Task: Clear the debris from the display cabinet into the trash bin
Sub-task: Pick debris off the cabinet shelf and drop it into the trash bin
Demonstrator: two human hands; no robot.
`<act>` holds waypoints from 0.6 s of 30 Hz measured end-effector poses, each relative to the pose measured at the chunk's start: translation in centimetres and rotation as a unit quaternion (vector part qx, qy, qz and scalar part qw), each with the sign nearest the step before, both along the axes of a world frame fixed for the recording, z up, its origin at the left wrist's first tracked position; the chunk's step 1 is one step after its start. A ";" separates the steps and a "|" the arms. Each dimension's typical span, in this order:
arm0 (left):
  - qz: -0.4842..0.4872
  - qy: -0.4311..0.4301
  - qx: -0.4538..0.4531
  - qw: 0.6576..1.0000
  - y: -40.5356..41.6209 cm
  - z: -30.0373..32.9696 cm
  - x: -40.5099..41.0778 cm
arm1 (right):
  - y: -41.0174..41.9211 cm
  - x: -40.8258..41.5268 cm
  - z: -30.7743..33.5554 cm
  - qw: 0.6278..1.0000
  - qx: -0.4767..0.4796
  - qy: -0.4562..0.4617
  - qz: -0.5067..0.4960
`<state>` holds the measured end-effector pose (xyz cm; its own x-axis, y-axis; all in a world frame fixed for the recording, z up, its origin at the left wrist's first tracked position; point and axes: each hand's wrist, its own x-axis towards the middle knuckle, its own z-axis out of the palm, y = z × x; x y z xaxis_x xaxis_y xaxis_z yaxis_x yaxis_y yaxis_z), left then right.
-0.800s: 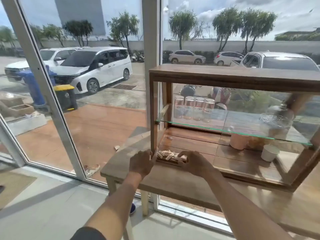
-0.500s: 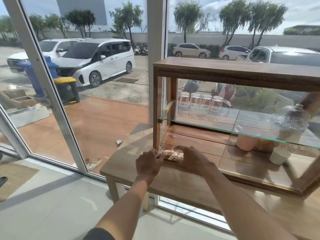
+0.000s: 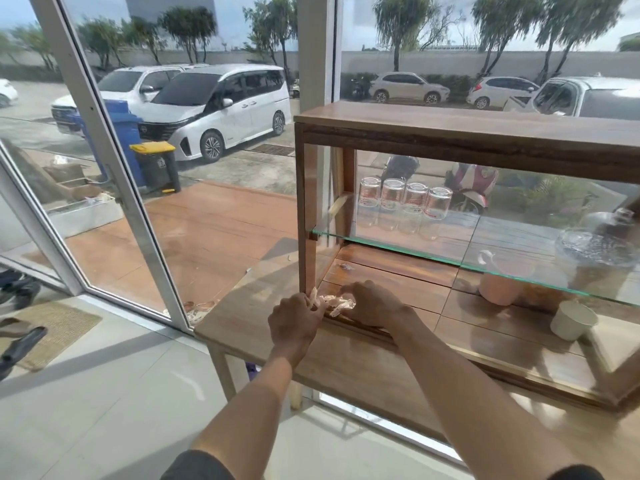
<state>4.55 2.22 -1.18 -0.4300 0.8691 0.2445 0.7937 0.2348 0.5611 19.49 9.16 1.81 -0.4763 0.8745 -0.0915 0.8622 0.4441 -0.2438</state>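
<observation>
A wooden display cabinet with a glass shelf stands on a wooden table. At the front left corner of its bottom floor lies a small heap of pale crumpled debris. My left hand and my right hand close in on the heap from either side, fingers curled around the scraps. Parts of the heap are hidden by my fingers. No trash bin is in view indoors.
Several upturned glasses stand on the glass shelf. A glass dome sits at its right. Below are a pink cup and a white cup. A glass wall is to the left, with bins and cars outside.
Both hands have drawn closer together, bunching the spread scraps into a tighter heap between them. The camera has moved nearer to the cabinet.
</observation>
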 end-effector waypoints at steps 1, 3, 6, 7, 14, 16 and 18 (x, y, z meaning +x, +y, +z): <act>-0.001 -0.002 -0.002 1.000 0.0 0.0 0.2 | 0.2 -0.1 -0.2 1.000 0.004 -0.005 0.004; 0.002 -0.012 -0.003 1.000 0.2 0.1 0.5 | 0.3 -0.1 -0.5 1.000 0.008 -0.013 0.006; 0.015 -0.019 -0.006 1.000 0.7 0.1 1.0 | 0.5 -0.1 -0.9 1.000 0.021 -0.011 0.011; 0.018 -0.015 -0.007 1.000 0.9 0.1 1.2 | 0.6 -0.1 -1.1 0.999 0.027 -0.006 0.015; 0.037 0.019 -0.011 0.999 1.1 -0.2 1.6 | 1.5 -0.3 -2.2 0.999 0.022 0.047 -0.001; 0.040 0.020 -0.017 0.999 1.3 -0.2 1.6 | 1.9 -0.2 -2.5 0.998 0.018 0.061 -0.003; 0.043 0.021 -0.018 0.999 1.4 -0.3 1.8 | 2.1 -0.2 -2.7 0.998 0.017 0.068 -0.001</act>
